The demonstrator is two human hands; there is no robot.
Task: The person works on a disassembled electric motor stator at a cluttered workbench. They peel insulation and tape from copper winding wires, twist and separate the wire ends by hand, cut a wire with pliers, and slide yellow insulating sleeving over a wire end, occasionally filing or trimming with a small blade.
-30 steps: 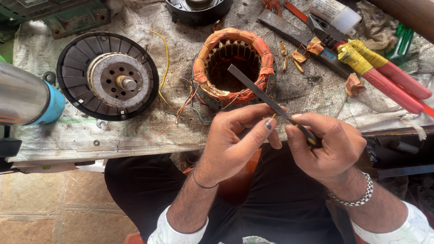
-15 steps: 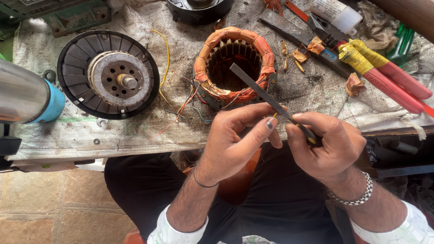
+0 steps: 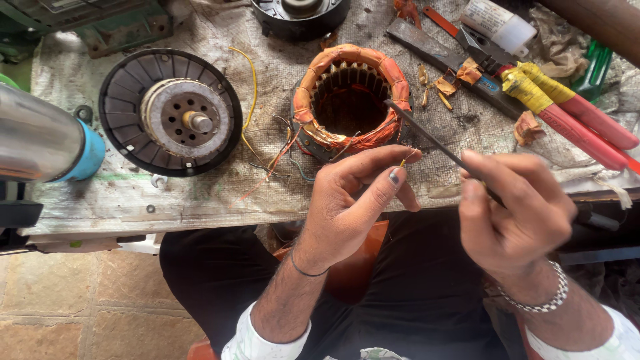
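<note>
I see the bench (image 3: pixel 200 207) first, covered by a stained grey cloth and running across the top of the view. On its left lies a round black fan rotor (image 3: pixel 170 112) with a pale hub and a short shaft at the centre. To the right of it sits the motor stator (image 3: pixel 351 98), a ring wound with orange-wrapped copper coils, with thin coloured leads (image 3: pixel 277 157) trailing off its lower left onto the cloth. At the far left edge a shiny metal cylinder with a blue end (image 3: pixel 47 141) juts in. On the right side of the bench lie pliers with red and yellow handles (image 3: pixel 573 113), near scraps of orange insulation (image 3: pixel 530 127).

My right hand (image 3: pixel 513 220) has its grip clenched around the handle end of a thin dark blade (image 3: pixel 427 137), whose tip points up-left towards the stator's near rim. My left hand (image 3: pixel 360 200) hovers just below the stator, thumb and forefinger pinched on a fine yellow wire end (image 3: pixel 403 162), just beside the blade.
</note>
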